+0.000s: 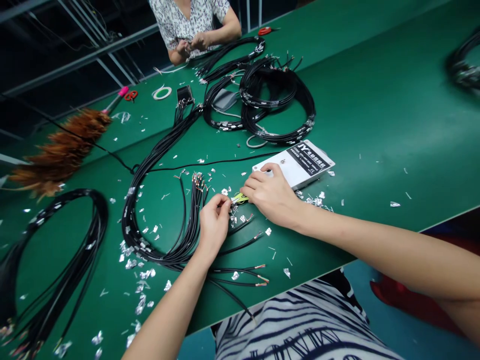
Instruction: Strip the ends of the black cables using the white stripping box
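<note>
My left hand is curled, its fingertips pinched on a black cable end near small yellow-green wire tips. My right hand lies just to the right with fingers closed around the same wire tips, touching the left hand's fingertips. A bundle of black cables with stripped copper ends fans out under and beside my left hand. Directly behind my right hand sits a white box with a black label. Silver foil scraps litter the green table.
Coiled black cable bundles lie at the table's middle, another loop at the left. A brown feather duster, red scissors, a tape roll and a phone lie farther back. A co-worker's hands work on cables across the table.
</note>
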A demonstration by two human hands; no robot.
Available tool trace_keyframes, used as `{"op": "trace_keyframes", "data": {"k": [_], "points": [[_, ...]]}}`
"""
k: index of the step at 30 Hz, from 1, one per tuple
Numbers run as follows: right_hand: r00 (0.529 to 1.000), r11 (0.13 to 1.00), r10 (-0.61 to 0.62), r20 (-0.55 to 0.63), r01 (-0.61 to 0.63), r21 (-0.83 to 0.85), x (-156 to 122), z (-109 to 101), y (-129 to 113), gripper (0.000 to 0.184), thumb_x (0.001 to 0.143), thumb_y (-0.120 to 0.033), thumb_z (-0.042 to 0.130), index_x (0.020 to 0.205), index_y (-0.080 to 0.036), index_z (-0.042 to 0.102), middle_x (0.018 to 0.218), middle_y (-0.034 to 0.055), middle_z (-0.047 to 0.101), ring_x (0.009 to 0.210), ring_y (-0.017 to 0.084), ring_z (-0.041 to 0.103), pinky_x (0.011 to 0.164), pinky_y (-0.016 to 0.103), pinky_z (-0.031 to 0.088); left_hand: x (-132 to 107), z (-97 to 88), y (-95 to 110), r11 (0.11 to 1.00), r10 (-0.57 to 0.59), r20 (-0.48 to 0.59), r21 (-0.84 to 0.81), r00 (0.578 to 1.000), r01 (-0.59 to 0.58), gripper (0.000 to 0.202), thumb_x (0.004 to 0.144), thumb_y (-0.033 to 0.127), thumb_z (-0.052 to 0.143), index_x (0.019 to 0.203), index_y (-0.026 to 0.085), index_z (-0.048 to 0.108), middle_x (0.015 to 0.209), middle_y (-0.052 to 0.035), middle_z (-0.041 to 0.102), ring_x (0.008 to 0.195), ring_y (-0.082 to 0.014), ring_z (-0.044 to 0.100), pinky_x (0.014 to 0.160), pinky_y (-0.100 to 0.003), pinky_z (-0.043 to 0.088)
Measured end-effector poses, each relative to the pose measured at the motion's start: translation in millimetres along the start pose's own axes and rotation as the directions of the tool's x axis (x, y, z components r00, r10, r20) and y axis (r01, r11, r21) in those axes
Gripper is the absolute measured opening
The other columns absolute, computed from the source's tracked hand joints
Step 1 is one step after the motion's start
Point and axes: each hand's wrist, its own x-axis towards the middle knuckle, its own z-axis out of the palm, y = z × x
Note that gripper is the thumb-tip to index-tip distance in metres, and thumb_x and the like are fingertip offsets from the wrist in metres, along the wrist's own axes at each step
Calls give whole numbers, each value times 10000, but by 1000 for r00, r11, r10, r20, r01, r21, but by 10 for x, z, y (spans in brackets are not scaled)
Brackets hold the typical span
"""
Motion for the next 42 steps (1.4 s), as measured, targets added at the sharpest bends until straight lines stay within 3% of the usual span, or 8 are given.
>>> {"op": "trace_keyframes", "data": {"k": [6, 9, 16, 35, 42], "points": [[1000, 1000, -20, -19, 20, -6, -20, 5, 4, 206, 947, -72, 542, 825, -179, 668, 823, 17, 687, 939, 215, 537, 925, 429, 209, -27, -30, 47, 994, 71, -11, 85, 997, -70, 136, 840, 234, 516, 719, 191, 561, 652, 19, 498, 606, -137, 434, 546, -239, 305], [1000, 1000, -15, -27, 14, -9, -14, 24, 4, 222, 939, -62, 542, 805, -190, 663, 785, 1, 674, 891, 198, 532, 930, 418, 210, -30, -37, 37, 992, 85, -22, 96, 996, -83, 147, 848, 234, 509, 716, 192, 556, 653, 17, 494, 616, -141, 437, 552, -242, 306], [999, 1000, 3, -40, -3, -13, -4, 61, 8, 261, 935, -48, 520, 763, -191, 654, 705, -13, 636, 833, 177, 533, 928, 406, 211, -9, -37, -12, 998, 59, -8, 35, 998, -58, 147, 839, 266, 517, 717, 194, 554, 638, 20, 482, 605, -139, 441, 534, -237, 310], [1000, 999, 19, -4, -19, 28, -38, 6, -23, 206, 939, -59, 533, 876, -190, 677, 907, 28, 708, 966, 218, 529, 951, 433, 197, -8, -30, -10, 999, 37, -12, -18, 999, -37, 147, 818, 295, 539, 720, 192, 576, 676, 1, 531, 641, -147, 489, 540, -228, 356], [999, 1000, 30, -23, -30, 8, -27, 24, -27, 237, 937, -47, 521, 822, -191, 668, 811, 12, 687, 899, 200, 534, 941, 414, 207, -11, -38, -11, 999, 29, -8, -38, 1000, -29, 155, 814, 304, 543, 717, 191, 586, 679, -2, 546, 639, -145, 502, 541, -224, 372]]}}
